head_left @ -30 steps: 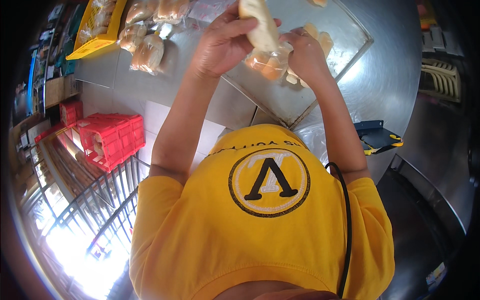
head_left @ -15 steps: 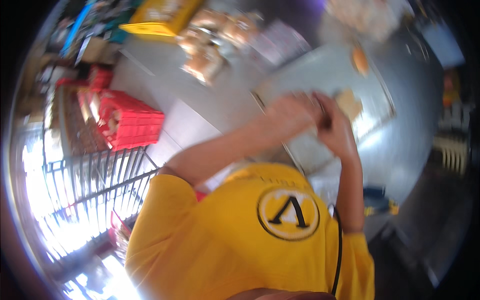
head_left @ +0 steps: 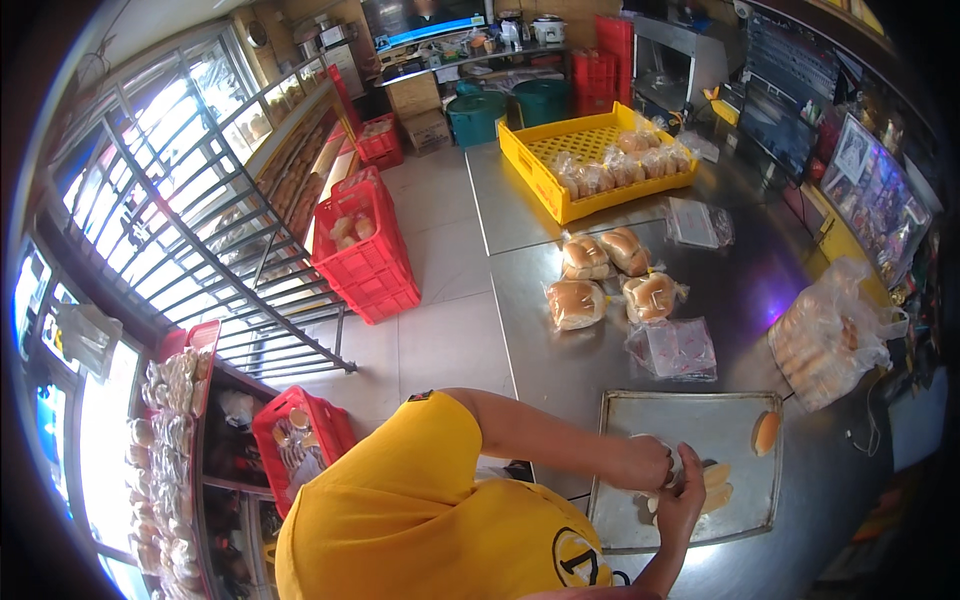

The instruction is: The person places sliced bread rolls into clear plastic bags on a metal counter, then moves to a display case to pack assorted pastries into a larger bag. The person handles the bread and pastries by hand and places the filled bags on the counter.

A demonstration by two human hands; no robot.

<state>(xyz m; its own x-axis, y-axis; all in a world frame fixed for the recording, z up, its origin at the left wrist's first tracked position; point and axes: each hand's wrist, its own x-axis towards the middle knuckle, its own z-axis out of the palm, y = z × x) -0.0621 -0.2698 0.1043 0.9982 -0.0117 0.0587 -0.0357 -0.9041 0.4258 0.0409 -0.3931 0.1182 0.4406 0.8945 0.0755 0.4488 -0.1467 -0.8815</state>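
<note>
Over a metal baking tray point(head_left: 690, 402), my two hands are close together and partly overlap. My left hand point(head_left: 640, 463) is curled closed, with a pale, partly see-through thing under its fingers that I cannot make out. Just right of it, my right hand point(head_left: 682, 500) is bent with fingers drawn in around something small and hidden. Pale flat bread pieces point(head_left: 716, 488) lie on the tray beside my right hand. A browned bun point(head_left: 767, 433) rests near the tray's far right corner.
Beyond the tray, bagged buns point(head_left: 577, 304) and a flat plastic packet point(head_left: 682, 350) lie on the steel table point(head_left: 560, 385). A yellow crate point(head_left: 563, 208) holds more bagged bread. A full bread bag point(head_left: 825, 335) stands right. Red crates point(head_left: 368, 262) sit on the left floor.
The view has swung and steadied from a blur, so more of the room shows. My hands remain together over the tray.
</note>
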